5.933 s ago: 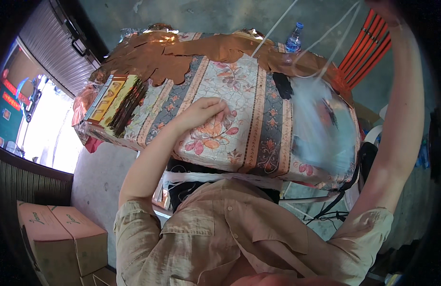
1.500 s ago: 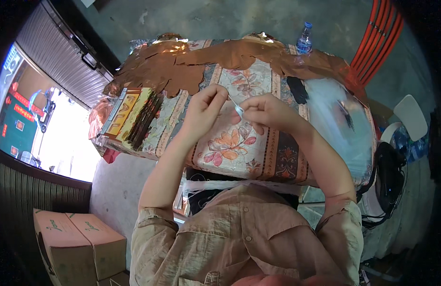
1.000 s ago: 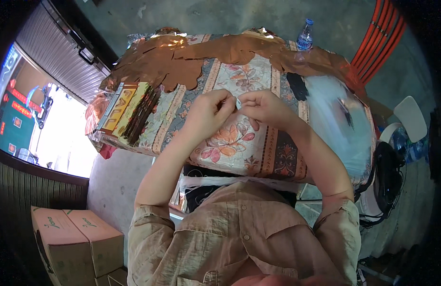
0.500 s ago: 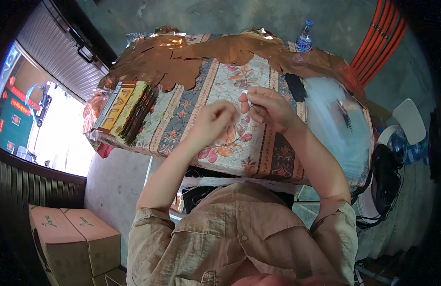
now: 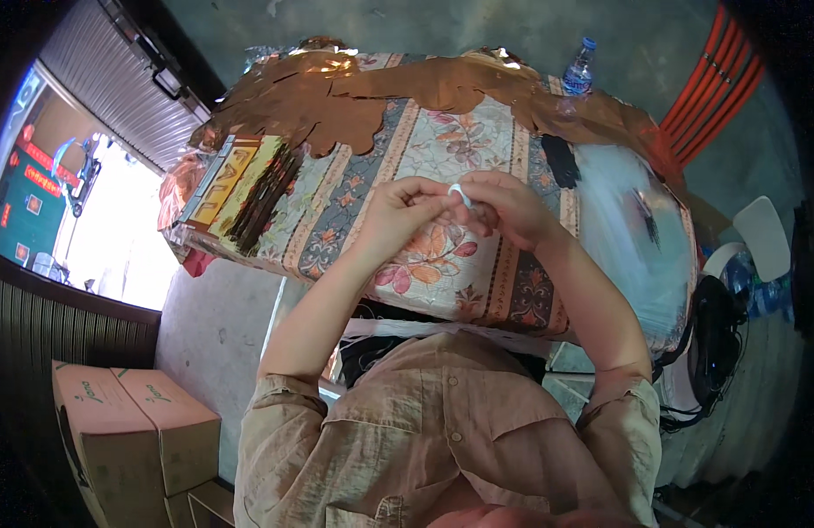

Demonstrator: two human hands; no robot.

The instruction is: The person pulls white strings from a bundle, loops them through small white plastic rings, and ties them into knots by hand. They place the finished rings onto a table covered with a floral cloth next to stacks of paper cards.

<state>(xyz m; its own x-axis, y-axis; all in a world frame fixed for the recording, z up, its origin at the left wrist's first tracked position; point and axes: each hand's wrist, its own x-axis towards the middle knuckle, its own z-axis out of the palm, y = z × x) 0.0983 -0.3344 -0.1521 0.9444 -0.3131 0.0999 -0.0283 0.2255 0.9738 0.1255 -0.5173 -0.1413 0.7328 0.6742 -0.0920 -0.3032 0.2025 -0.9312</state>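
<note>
Over the middle of the table, a small curved white strip sits between the fingertips of both hands; its exact kind I cannot make out. My left hand is closed in a pinch at the strip's left end. My right hand pinches it from the other side, fingers curled. Beneath them spreads a quilted floral tablecloth with grey and cream bands.
Brown shiny cut sheets lie along the far edge. Dark brown strips and a yellow-orange printed panel are at left. Clear plastic wrap covers the right end, near a bottle. Cardboard boxes stand on the floor.
My left hand has moved right and up to meet my right hand, and its fingers now pinch the white strip. More of the strip shows. The view has shifted slightly.
</note>
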